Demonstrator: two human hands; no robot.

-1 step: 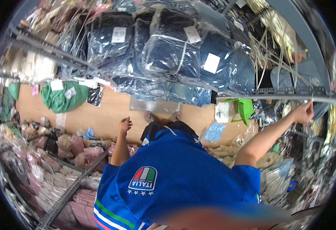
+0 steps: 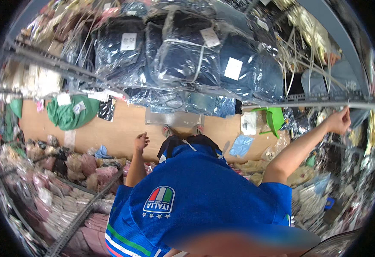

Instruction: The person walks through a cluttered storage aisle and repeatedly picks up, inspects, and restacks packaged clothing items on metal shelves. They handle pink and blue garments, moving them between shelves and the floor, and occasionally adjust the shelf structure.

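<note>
Nothing much has moved since the earlier frame: both arms sit where they were, and the shelves look unchanged. The right hand (image 2: 338, 121) reaches out to the grey shelf rail (image 2: 307, 104), fingers curled narrow against its front edge; whether they pinch anything small there is too fine to make out. The left hand (image 2: 140, 141) hangs free over the wooden floor (image 2: 123, 128), fingers loosely half curled and holding nothing, touching nothing.

Much is cut off. The blue jersey (image 2: 204, 197) fills the lower middle and hides the legs and most of the floor; only the toes of two shoes (image 2: 183, 129) peep out beyond it. A blurred band covers the bottom edge.

Above the rail, bagged dark-blue garments (image 2: 183, 55) crowd the upper shelf, their plastic glare hiding the detail. A green garment (image 2: 69, 113) lies at the far left edge of the floor, a green plastic stool (image 2: 273, 116) just under the rail near the right forearm, and a light-blue bag (image 2: 241, 145) beside it. Pink packed goods (image 2: 67, 188) fill the left shelves, squeezed by the rim.
</note>
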